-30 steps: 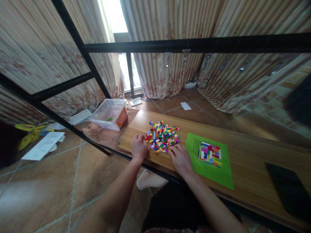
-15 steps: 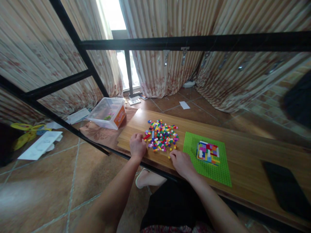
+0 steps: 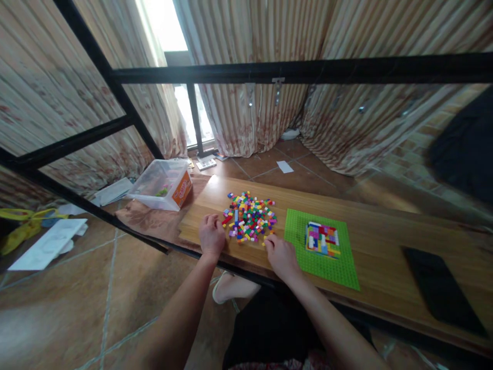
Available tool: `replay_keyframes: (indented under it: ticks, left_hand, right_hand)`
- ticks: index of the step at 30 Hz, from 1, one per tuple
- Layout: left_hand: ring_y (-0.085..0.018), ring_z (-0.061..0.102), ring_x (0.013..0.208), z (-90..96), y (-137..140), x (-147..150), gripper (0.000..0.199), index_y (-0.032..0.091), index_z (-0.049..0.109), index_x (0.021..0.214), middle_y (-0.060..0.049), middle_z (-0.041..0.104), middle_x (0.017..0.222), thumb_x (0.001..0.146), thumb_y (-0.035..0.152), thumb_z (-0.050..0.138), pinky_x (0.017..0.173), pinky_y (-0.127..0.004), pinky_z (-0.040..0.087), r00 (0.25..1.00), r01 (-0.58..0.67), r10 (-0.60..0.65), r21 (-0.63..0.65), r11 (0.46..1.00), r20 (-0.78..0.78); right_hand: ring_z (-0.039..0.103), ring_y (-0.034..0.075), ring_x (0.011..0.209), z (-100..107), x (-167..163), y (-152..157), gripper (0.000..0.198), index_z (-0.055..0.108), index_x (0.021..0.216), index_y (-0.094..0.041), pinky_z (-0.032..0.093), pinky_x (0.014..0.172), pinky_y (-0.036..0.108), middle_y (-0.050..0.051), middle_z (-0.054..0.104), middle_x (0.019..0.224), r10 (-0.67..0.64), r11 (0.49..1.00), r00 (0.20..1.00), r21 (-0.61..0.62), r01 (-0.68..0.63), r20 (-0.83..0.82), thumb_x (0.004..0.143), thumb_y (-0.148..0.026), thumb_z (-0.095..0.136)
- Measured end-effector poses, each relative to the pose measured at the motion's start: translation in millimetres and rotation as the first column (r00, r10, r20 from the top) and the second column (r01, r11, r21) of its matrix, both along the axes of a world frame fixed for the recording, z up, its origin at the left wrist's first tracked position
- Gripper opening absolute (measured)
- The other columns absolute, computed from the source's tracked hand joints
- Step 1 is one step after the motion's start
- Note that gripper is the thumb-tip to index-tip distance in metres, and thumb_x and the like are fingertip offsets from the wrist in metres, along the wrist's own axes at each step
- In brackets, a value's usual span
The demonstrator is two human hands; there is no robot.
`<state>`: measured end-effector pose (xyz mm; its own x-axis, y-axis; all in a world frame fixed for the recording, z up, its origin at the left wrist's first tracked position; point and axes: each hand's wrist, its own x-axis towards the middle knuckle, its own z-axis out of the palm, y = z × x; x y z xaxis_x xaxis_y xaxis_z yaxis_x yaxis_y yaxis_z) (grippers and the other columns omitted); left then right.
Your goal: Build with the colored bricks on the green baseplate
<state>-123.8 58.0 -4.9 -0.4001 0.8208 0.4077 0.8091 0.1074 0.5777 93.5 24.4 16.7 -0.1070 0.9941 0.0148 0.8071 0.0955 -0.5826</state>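
Observation:
My left hand (image 3: 212, 236) rests on the wooden table at the left edge of a heap of small coloured building bricks (image 3: 252, 220). Its fingers are curled in, and their inner side is hidden. A long red brick (image 3: 227, 219) lies just beyond those fingers. At the heap's near right corner, my right hand (image 3: 282, 257) has thumb and forefinger pinched together on a tiny yellow brick (image 3: 264, 243), partly covered by the fingertips. Right of this hand lies a green baseplate (image 3: 295, 226), bearing a low, multicoloured square block of bricks (image 3: 322, 239).
A clear plastic box (image 3: 154, 192) with an orange label stands at the left end of the wooden table (image 3: 381, 246). A black phone-like slab (image 3: 439, 288) lies at the right. Beyond the table runs a black metal rail (image 3: 231, 73) before curtains. Papers (image 3: 48, 244) lie on the tiled floor.
The whole view has shifted a little, so the table things appear further left. My right fingertips have moved slightly toward the heap with the yellow brick. My left hand stays beside the heap.

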Motion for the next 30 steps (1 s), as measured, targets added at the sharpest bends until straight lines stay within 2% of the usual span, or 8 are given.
replay_keyframes:
  ticks: [3, 5, 8, 10, 13, 16, 24, 30]
  left_hand:
    - [-0.021, 0.057, 0.098, 14.5, -12, 5, 0.026, 0.016, 0.063, 0.100, -0.011, 0.062, 0.105, 0.087, 0.021, 0.041, 0.094, -0.035, 0.045, 0.992, -0.061, 0.044, 0.148, 0.987, 0.117]
    - [-0.020, 0.057, 0.098, 27.2, -28, 19, 0.027, 0.017, 0.062, 0.105, -0.010, 0.062, 0.106, 0.088, 0.029, 0.045, 0.094, -0.034, 0.044, 0.979, -0.044, 0.000, 0.210, 0.977, 0.203]
    - [-0.018, 0.060, 0.093, 41.4, -59, 54, 0.027, 0.020, 0.063, 0.103, -0.005, 0.066, 0.097, 0.087, 0.038, 0.051, 0.086, -0.029, 0.047, 0.844, 0.235, -0.258, 0.109, 0.966, 0.470]
    - [-0.017, 0.061, 0.084, 43.9, -79, 79, 0.026, 0.020, 0.065, 0.094, -0.003, 0.066, 0.087, 0.085, 0.041, 0.053, 0.078, -0.027, 0.047, 0.686, 0.467, -0.375, 0.017, 0.884, 0.623]
    - [-0.015, 0.056, 0.070, 40.4, -100, 104, 0.028, 0.021, 0.063, 0.079, 0.000, 0.060, 0.071, 0.087, 0.045, 0.051, 0.066, -0.025, 0.044, 0.546, 0.621, -0.395, -0.041, 0.783, 0.739]
    - [-0.014, 0.052, 0.066, 39.1, -109, 115, 0.031, 0.022, 0.060, 0.071, 0.001, 0.057, 0.067, 0.086, 0.048, 0.052, 0.063, -0.025, 0.041, 0.514, 0.676, -0.395, -0.076, 0.733, 0.761]
    - [-0.014, 0.048, 0.062, 50.8, -122, 137, 0.032, 0.021, 0.060, 0.071, 0.000, 0.052, 0.063, 0.080, 0.052, 0.059, 0.061, -0.025, 0.040, 0.434, 0.757, -0.402, -0.085, 0.648, 0.806]
    - [-0.013, 0.043, 0.056, 50.7, -125, 162, 0.035, 0.021, 0.059, 0.065, 0.001, 0.049, 0.058, 0.074, 0.055, 0.062, 0.056, -0.025, 0.038, 0.424, 0.753, -0.383, -0.084, 0.653, 0.821]
  right_hand:
    - [0.063, 0.018, 0.072, 7, 7, -4, 0.025, 0.068, 0.083, -0.018, 0.040, 0.066, 0.027, 0.004, 0.070, 0.077, -0.034, 0.999, 0.962, -0.008, 0.033, -0.271, 0.090, -0.028, 0.046]
    - [0.063, 0.017, 0.072, 12, 10, -10, 0.026, 0.069, 0.084, -0.019, 0.042, 0.067, 0.026, 0.003, 0.071, 0.077, -0.058, 0.998, 0.893, -0.025, 0.053, -0.445, 0.088, -0.033, 0.048]
    - [0.062, 0.017, 0.072, 20, 10, -25, 0.027, 0.070, 0.085, -0.019, 0.045, 0.065, 0.026, 0.003, 0.071, 0.080, -0.101, 0.995, 0.758, -0.082, 0.063, -0.644, 0.086, -0.039, 0.052]
    - [0.061, 0.016, 0.071, 25, 10, -36, 0.027, 0.071, 0.085, -0.020, 0.046, 0.064, 0.026, 0.002, 0.070, 0.080, -0.133, 0.990, 0.683, -0.131, 0.055, -0.718, 0.084, -0.041, 0.055]
    - [0.061, 0.015, 0.070, 32, 16, -52, 0.022, 0.071, 0.082, -0.020, 0.047, 0.065, 0.025, 0.001, 0.069, 0.076, -0.180, 0.981, 0.593, -0.187, 0.050, -0.785, 0.081, -0.039, 0.060]
    - [0.060, 0.013, 0.064, 38, 29, -65, 0.018, 0.070, 0.078, -0.019, 0.047, 0.063, 0.024, 0.000, 0.067, 0.069, -0.202, 0.975, 0.525, -0.219, 0.030, -0.827, 0.079, -0.034, 0.061]
    - [0.059, 0.013, 0.064, 46, 67, -94, 0.015, 0.069, 0.072, -0.020, 0.045, 0.061, 0.023, -0.001, 0.066, 0.065, -0.210, 0.971, 0.536, -0.241, 0.014, -0.817, 0.077, -0.032, 0.062]
    - [0.060, 0.014, 0.064, 37, 80, -110, 0.020, 0.068, 0.069, -0.019, 0.045, 0.061, 0.024, 0.000, 0.066, 0.066, -0.303, 0.953, 0.467, -0.277, 0.127, -0.831, 0.078, -0.036, 0.062]
